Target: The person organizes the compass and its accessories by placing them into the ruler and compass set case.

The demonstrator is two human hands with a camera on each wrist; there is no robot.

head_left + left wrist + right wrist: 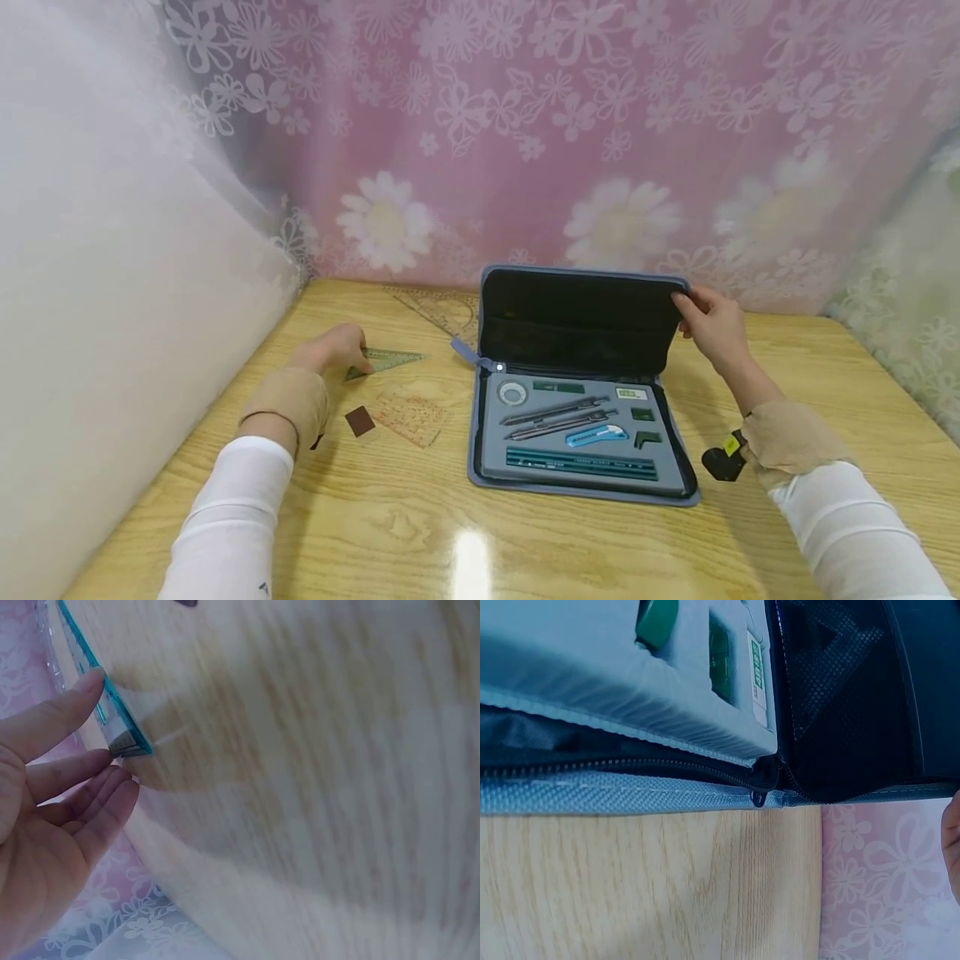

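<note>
My left hand (335, 347) is at a clear green set square (386, 360) on the left part of the table. In the left wrist view the thumb lies along the set square's edge (112, 694) and the fingertips meet its corner, pinching it. With thumb and fingers my right hand (714, 323) grips the upper right corner of a zippered case's raised lid (577, 321). The blue-edged case lies open, its grey foam tray (551, 412) holding two mechanical pencils (558, 417), a blue utility knife (596, 436), an eraser (632, 394) and dark green pencils (581, 463).
A clear template with orange markings (412, 415) and a small dark brown square (360, 421) lie in front of the set square. Behind the case's left side is a larger clear set square (442, 312). A floral curtain (495, 167) hangs behind the table.
</note>
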